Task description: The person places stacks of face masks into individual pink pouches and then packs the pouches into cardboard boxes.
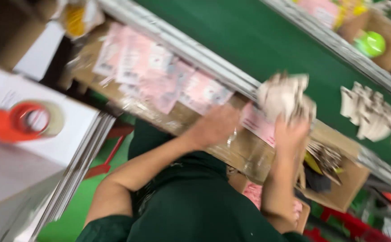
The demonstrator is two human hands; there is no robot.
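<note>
Left grip [213,125] rests palm-down on the counter [244,152], fingers blurred; cannot tell whether it holds anything, though it seems to steady the pink packets [159,76] beyond it. Right grip [289,132] is closed under a pale cardboard bundle [283,96], lifting it off the counter, beside the green belt [267,40].

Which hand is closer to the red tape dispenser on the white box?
Left. The left hand rests on the pink packets on the bench, on the side toward the red tape dispenser. The right hand is farther off, holding a pale cardboard bundle.
</note>
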